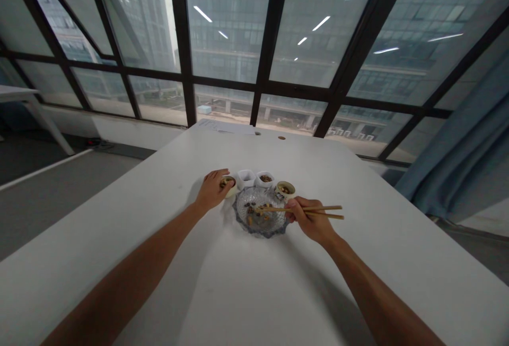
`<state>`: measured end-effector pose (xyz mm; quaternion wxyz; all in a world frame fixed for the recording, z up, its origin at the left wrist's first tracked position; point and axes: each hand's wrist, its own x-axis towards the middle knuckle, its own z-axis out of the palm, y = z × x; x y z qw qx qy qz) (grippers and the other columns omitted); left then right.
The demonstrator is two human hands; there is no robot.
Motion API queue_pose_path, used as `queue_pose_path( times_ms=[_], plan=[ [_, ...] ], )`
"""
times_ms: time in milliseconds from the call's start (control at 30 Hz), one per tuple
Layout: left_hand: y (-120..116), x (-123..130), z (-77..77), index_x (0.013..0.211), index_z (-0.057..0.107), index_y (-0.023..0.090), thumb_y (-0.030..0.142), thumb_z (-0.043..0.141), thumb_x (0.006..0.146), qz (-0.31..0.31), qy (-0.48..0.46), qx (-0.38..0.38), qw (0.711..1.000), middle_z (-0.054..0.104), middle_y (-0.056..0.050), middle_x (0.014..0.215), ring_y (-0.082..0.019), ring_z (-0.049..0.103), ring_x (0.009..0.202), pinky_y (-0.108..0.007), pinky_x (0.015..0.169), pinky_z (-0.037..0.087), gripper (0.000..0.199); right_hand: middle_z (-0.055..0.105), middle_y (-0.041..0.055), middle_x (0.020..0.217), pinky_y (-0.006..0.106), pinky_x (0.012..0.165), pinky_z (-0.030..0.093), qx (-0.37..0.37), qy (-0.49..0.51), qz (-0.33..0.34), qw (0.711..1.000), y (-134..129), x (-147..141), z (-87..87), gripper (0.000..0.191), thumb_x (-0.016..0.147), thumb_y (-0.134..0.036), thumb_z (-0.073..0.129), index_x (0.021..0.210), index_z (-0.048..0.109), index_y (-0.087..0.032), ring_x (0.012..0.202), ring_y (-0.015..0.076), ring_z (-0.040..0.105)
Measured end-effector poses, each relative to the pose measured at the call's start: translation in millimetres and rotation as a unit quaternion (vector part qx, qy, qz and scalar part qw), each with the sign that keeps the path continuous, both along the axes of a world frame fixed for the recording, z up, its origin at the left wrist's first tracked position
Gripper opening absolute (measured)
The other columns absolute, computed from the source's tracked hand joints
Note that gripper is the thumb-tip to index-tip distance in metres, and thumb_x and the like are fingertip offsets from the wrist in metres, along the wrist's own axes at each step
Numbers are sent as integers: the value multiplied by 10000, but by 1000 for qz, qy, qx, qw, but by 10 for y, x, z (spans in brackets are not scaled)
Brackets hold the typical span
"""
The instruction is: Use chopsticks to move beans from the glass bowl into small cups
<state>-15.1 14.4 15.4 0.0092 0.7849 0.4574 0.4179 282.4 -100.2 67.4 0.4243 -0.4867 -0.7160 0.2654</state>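
A pair of wooden chopsticks (324,212) is held in my right hand (310,220), with the tips over a clear scalloped glass plate (260,229). Small dark and yellowish pieces lie on that plate. My left hand (213,189) is wrapped round a small yellowish cup (230,191) at the plate's upper left; some pieces show inside. Behind the plate stand a white cup (246,178) and another white cup (265,179) holding brownish pieces. A yellowish bowl (285,189) with light pieces sits at the upper right, near my right hand.
The white table (246,282) reaches to the windows. Papers (228,126) and two small round items, one grey (257,133) and one brown (281,138), lie at its far end. A blue curtain (457,144) hangs at the right.
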Motion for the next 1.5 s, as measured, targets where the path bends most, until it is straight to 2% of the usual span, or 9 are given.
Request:
queue_pose_path(
  times_ms=[500, 600, 733, 833, 1000, 1167, 1233, 1300, 1500],
  plan=[
    [-19, -38, -129, 1183, 554, 204, 382, 492, 935, 2, -1, 20, 1000, 642, -111, 1257, -257, 573, 1199, -459, 1052, 441, 311, 666, 39, 556, 246, 455, 490, -7, -15, 3, 1000, -42, -25, -15, 531, 922, -612, 496, 628, 636, -192, 462, 153, 628],
    [-22, -43, -146, 1201, 540, 204, 387, 497, 934, 4, 0, 17, 1000, 634, -115, 1272, -262, 569, 1208, -467, 1051, 441, 326, 661, 38, 539, 246, 407, 470, -9, 101, -50, 994, 8, -32, -53, 534, 869, -660, 547, 646, 643, -185, 415, 145, 599],
    [-26, -49, -165, 1216, 527, 199, 394, 526, 917, 11, -5, 15, 1000, 626, -122, 1277, -274, 567, 1208, -472, 1044, 447, 357, 635, 30, 483, 236, 327, 409, -43, 320, -147, 935, 133, 0, -114, 562, 751, -728, 631, 653, 617, -175, 342, 131, 537],
    [-28, -46, -175, 1221, 526, 195, 400, 556, 898, 17, -7, 8, 1000, 624, -123, 1273, -280, 567, 1203, -467, 1039, 456, 383, 637, 35, 478, 223, 317, 399, -68, 375, -165, 910, 193, 33, -129, 567, 679, -721, 702, 651, 611, -162, 338, 124, 533],
    [-17, -42, -196, 1221, 530, 204, 399, 562, 891, 16, -19, -17, 1000, 640, -107, 1229, -265, 593, 1165, -448, 1025, 474, 384, 644, 39, 490, 236, 321, 410, -28, 328, -162, 930, 155, 65, -97, 572, 759, -727, 622, 672, 618, -162, 339, 131, 542],
    [30, -38, -173, 1241, 518, 184, 417, 579, 876, 10, -39, -55, 998, 639, -119, 1221, -264, 606, 1144, -435, 1002, 497, 438, 694, 47, 567, 259, 461, 525, 118, 68, -171, 976, 9, 224, 11, 541, 862, -672, 548, 705, 686, -173, 460, 152, 644],
    [22, 48, -84, 1256, 511, 188, 433, 609, 855, 22, -34, -47, 998, 624, -127, 1252, -283, 584, 1181, -459, 1025, 475, 480, 701, 50, 585, 260, 484, 536, 153, 27, -179, 971, -12, 300, 70, 534, 899, -641, 517, 714, 693, -172, 482, 151, 656],
    [-18, 236, 60, 1273, 509, 199, 447, 631, 840, 17, -10, -31, 999, 607, -130, 1287, -298, 552, 1226, -483, 1063, 434, 514, 688, 48, 570, 252, 441, 517, 160, 61, -201, 965, 7, 357, 126, 549, 922, -632, 481, 722, 683, -162, 442, 141, 632],
    [-93, 1213, 442, 1341, 466, 195, 488, 639, 825, -120, 131, -71, 981, 592, -130, 1340, -291, 492, 1303, -541, 1178, 236, 618, 637, 36, 482, 220, 322, 420, 122, 196, -250, 940, 129, 448, 188, 601, 840, -717, 529, 680, 636, -148, 341, 125, 565]
  ],
)
